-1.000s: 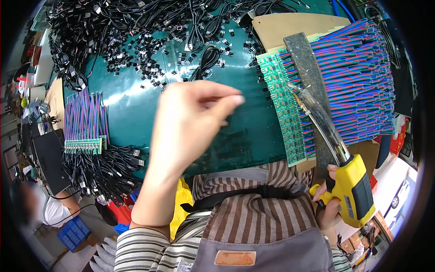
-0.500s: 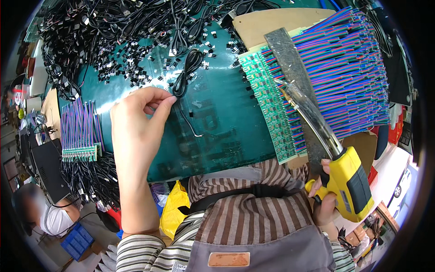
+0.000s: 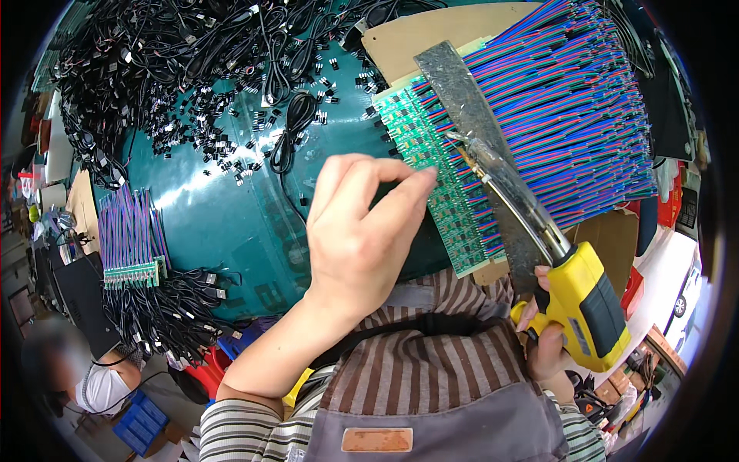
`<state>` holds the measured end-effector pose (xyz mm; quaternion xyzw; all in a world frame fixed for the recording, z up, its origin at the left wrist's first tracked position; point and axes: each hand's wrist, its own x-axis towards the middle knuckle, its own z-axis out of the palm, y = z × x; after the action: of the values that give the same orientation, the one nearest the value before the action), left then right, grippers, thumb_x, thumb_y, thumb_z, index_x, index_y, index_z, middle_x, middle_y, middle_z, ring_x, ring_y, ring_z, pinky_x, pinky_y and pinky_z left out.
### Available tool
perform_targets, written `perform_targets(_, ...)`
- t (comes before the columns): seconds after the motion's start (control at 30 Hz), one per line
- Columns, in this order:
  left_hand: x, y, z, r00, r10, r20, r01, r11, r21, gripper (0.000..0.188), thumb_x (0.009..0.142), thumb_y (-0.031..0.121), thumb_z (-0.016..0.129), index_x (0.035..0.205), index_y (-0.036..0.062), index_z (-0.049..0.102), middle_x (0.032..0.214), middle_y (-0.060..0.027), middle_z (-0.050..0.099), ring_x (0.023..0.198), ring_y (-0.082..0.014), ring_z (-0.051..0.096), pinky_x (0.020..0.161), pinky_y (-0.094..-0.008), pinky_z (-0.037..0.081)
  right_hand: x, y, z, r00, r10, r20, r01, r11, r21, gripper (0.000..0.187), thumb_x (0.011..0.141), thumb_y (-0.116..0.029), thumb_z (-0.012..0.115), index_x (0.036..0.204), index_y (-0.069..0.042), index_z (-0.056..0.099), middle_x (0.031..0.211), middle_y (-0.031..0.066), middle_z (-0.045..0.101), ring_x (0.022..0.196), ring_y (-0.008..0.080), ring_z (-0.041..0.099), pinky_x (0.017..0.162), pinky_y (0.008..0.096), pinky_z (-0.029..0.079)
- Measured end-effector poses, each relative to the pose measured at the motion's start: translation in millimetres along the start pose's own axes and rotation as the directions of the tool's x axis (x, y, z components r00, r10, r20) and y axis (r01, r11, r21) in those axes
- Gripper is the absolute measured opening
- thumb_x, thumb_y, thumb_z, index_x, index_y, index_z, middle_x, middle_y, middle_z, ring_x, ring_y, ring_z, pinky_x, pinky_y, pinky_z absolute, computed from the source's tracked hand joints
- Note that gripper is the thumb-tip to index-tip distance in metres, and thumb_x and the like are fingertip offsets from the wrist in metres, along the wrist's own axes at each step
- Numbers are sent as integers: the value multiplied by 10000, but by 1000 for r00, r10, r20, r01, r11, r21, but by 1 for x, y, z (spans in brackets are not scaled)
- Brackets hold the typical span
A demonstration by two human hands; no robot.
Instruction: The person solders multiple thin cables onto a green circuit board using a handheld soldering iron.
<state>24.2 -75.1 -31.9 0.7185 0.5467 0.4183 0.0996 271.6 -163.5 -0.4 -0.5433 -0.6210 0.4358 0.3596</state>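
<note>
My left hand (image 3: 362, 223) is in a pinch, its fingertips at the left edge of a row of green circuit boards (image 3: 443, 196). Whatever is between the fingertips is too small or hidden to tell. My right hand (image 3: 545, 339) grips a yellow-and-black soldering gun (image 3: 591, 304), a finger at its trigger. The gun's long metal barrel slants up and left, with its tip over the boards. A dark metal bar (image 3: 469, 100) lies across the boards' wires (image 3: 570, 123), which are blue, red, green and black. A coiled black cable (image 3: 292, 131) lies left of the boards.
Tangled black cables (image 3: 177, 46) and small black-and-white connectors (image 3: 208, 115) cover the far left of the green table mat (image 3: 231, 223). Finished-looking boards with purple wires (image 3: 131, 239) and black cables sit at the left edge. Another person (image 3: 100, 377) is at lower left.
My left hand has moved right, from the coiled black cable to the boards' edge. The coiled cable stays on the mat. My right hand still holds the soldering gun; the view has shifted slightly.
</note>
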Motion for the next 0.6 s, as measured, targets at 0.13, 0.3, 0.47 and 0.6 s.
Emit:
perform_targets(0.13, -11, 3, -1, 979, -200, -36, 200, 980, 5, 151, 755, -11, 760, 898, 37, 751, 825, -64, 704, 729, -170, 652, 655, -279, 507, 0, -5, 4, 999, 41, -3, -41, 995, -91, 739, 954, -592, 482, 1315, 53, 466, 1063, 172, 640, 538, 140, 520, 517, 268, 443)
perform_targets(0.3, -1, 2, -9, 573, -743, 346, 792, 393, -467, 164, 851, 64, 711, 964, -53, 729, 834, -91, 730, 687, -63, 639, 669, -211, 529, -10, 1, -11, 986, 161, 51, -152, 977, -153, 550, 908, -546, 541, 1117, -38, 584, 845, 98, 633, 684, 192, 580, 636, 307, 470)
perform_targets(0.47, 2, 0, -6, 514, -743, 428, 812, 262, -522, 186, 859, 77, 720, 928, -95, 706, 844, -97, 721, 735, -78, 659, 720, -215, 540, -15, 4, -14, 986, 158, 54, -148, 977, -153, 346, 874, -404, 659, 941, -67, 695, 929, 120, 651, 851, 301, 652, 761, 375, 514)
perform_targets(0.6, -3, 1, -3, 523, -752, 402, 811, 292, -508, 185, 861, 82, 720, 926, -90, 702, 837, -91, 718, 732, -74, 652, 711, -214, 536, -13, 2, -15, 986, 135, 94, -114, 973, -203, 339, 853, -368, 658, 948, -45, 690, 936, 132, 646, 844, 318, 646, 741, 380, 517)
